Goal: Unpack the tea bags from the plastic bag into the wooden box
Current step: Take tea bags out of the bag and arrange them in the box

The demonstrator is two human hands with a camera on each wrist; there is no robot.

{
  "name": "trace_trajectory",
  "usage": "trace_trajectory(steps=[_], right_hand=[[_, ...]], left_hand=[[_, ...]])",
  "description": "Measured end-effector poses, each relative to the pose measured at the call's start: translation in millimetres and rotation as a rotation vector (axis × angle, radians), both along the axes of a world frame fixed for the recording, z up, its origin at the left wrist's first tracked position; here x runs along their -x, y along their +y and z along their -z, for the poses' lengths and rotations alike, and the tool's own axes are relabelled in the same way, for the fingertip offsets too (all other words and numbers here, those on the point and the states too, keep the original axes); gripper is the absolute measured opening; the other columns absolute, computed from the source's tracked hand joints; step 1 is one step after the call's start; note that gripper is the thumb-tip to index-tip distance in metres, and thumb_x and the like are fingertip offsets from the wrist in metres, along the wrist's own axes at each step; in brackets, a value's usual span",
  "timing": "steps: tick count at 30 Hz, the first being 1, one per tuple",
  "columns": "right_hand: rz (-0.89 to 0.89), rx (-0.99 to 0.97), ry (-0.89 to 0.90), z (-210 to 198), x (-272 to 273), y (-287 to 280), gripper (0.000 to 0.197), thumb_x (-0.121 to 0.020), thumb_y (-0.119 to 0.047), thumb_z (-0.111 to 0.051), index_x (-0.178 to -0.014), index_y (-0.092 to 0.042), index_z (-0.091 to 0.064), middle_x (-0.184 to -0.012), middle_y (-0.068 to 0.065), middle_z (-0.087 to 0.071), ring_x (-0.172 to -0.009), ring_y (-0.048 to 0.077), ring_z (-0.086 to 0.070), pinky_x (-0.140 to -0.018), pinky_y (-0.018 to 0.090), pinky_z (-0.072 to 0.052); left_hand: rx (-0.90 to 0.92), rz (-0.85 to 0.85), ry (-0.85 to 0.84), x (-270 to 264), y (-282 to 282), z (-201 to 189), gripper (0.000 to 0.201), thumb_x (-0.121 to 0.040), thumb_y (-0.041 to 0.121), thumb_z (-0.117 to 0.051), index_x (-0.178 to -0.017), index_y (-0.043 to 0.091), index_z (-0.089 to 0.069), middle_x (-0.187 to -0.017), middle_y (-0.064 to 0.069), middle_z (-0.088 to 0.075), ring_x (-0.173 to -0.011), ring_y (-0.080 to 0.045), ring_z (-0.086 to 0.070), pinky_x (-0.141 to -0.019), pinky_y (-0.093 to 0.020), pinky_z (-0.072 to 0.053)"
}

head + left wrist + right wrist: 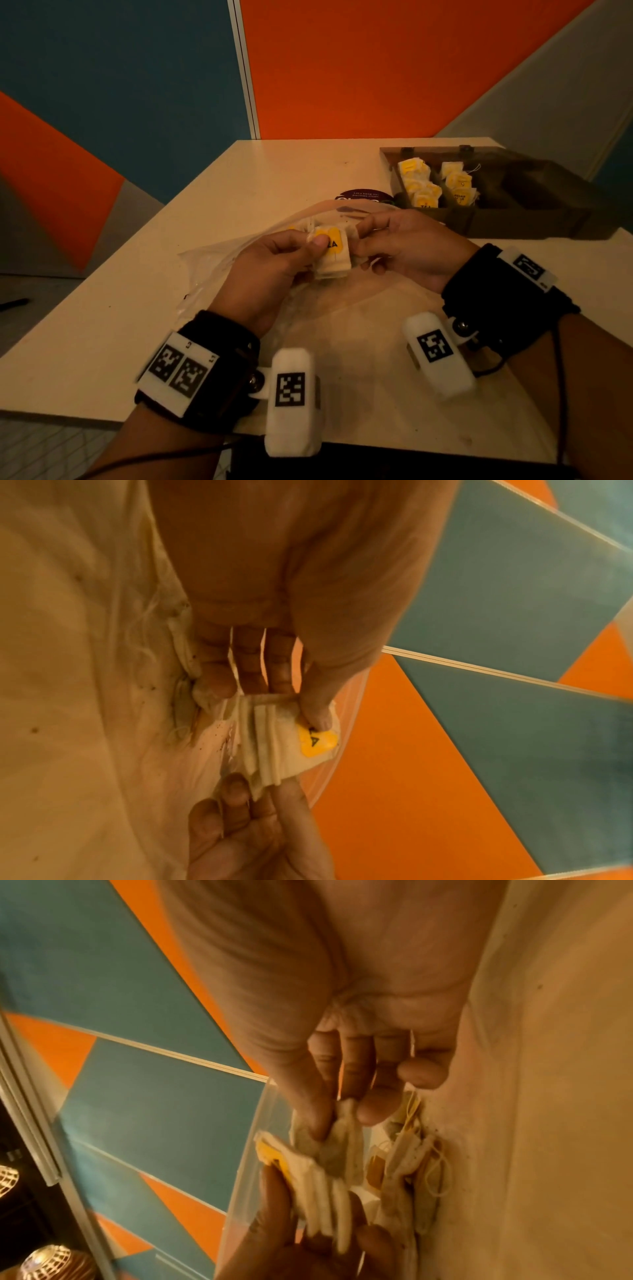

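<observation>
My left hand grips a small stack of tea bags with a yellow tag; the thumb lies on the tag. From the right, my right hand pinches the far end of the bags between thumb and fingers. Both hands hover just above the clear plastic bag, which lies flat on the table. Several more tea bags remain inside it. The open wooden box stands at the back right, with tea bags in two of its compartments and a dark compartment beside them.
The cream table ends at a near edge by my wrists and a left edge over the floor. A round purple sticker lies between the bag and the box. Orange and teal wall panels stand behind. A dark object sits at the near edge.
</observation>
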State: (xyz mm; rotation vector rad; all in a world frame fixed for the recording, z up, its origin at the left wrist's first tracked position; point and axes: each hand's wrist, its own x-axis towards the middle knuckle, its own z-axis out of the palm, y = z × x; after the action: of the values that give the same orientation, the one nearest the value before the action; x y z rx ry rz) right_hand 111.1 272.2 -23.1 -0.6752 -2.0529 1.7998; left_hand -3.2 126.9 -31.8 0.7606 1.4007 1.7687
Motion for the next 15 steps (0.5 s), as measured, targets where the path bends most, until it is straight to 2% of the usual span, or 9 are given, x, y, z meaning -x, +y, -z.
trace_trajectory(steps=[2, 5, 7, 9, 11, 13, 15], right_hand=[[0.001, -0.029, 0.008, 0.5, 1.1, -2.5, 0.011, -0.081, 0.003, -0.069, -0.082, -0.007, -0.066, -0.075, 0.007, -0.067, -0.065, 0.019, -0.060, -0.056, 0.028, -0.039], [-0.023, -0.057, 0.013, 1.8, 3.2, -6.6, 0.012, -0.080, 0.007, -0.066, -0.087, -0.002, -0.066, -0.081, 0.017, -0.068, -0.068, 0.020, -0.063, -0.057, 0.029, -0.041], [-0.031, -0.046, 0.033, 3.4, 5.2, -9.1, 0.014, -0.080, 0.010, -0.065, -0.089, 0.000, -0.065, -0.085, 0.021, -0.067, -0.071, 0.021, -0.064, -0.058, 0.030, -0.041], [-0.028, -0.028, 0.062, 5.2, 7.3, -11.1, 0.015, -0.079, 0.010, -0.065, -0.082, -0.004, -0.064, -0.081, 0.017, -0.066, -0.067, 0.018, -0.063, -0.059, 0.031, -0.040], [-0.009, 0.002, 0.095, 6.9, 9.0, -11.9, 0.020, -0.080, 0.009, -0.066, -0.073, -0.010, -0.063, -0.073, 0.008, -0.067, -0.062, 0.014, -0.062, -0.059, 0.031, -0.041], [0.032, 0.045, 0.118, 8.4, 10.5, -12.1, 0.023, -0.081, 0.007, -0.067, -0.069, -0.013, -0.064, -0.079, 0.006, -0.068, -0.065, 0.015, -0.061, -0.058, 0.030, -0.043], [0.093, 0.077, 0.137, 9.7, 12.0, -9.9, 0.024, -0.081, 0.005, -0.068, -0.069, -0.015, -0.064, -0.103, 0.008, -0.067, -0.070, 0.019, -0.062, -0.057, 0.031, -0.043]], left_hand=[[-0.023, -0.033, -0.005, -1.2, -0.6, -1.5, 0.051, -0.076, 0.019, -0.071, -0.108, -0.020, -0.059, -0.111, -0.038, -0.063, -0.109, -0.054, -0.057, -0.100, -0.065, -0.040], [-0.039, -0.091, 0.012, 0.4, 0.2, 0.3, 0.047, -0.069, 0.019, -0.073, -0.102, -0.014, -0.063, -0.106, -0.033, -0.066, -0.096, -0.043, -0.062, -0.098, -0.063, -0.041], [-0.042, -0.095, -0.002, 1.6, 0.8, 2.2, 0.041, -0.069, 0.017, -0.076, -0.097, -0.010, -0.063, -0.109, -0.034, -0.065, -0.101, -0.047, -0.061, -0.100, -0.066, -0.039], [-0.050, -0.074, -0.024, 2.2, 1.6, 3.9, 0.032, -0.069, 0.015, -0.078, -0.089, -0.006, -0.063, -0.113, -0.038, -0.061, -0.110, -0.055, -0.055, -0.100, -0.069, -0.037], [-0.053, -0.066, -0.027, 2.0, 2.0, 4.1, 0.024, -0.069, 0.015, -0.076, -0.081, -0.001, -0.062, -0.114, -0.042, -0.058, -0.105, -0.051, -0.057, -0.101, -0.068, -0.037], [-0.056, -0.063, -0.019, 3.4, 3.3, 5.6, 0.021, -0.068, 0.016, -0.075, -0.077, 0.002, -0.061, -0.109, -0.040, -0.060, -0.095, -0.044, -0.057, -0.096, -0.061, -0.043], [-0.058, -0.064, -0.001, 5.1, 4.5, 7.3, 0.017, -0.068, 0.016, -0.073, -0.072, 0.004, -0.061, -0.096, -0.030, -0.064, -0.082, -0.034, -0.056, -0.077, -0.042, -0.052]])
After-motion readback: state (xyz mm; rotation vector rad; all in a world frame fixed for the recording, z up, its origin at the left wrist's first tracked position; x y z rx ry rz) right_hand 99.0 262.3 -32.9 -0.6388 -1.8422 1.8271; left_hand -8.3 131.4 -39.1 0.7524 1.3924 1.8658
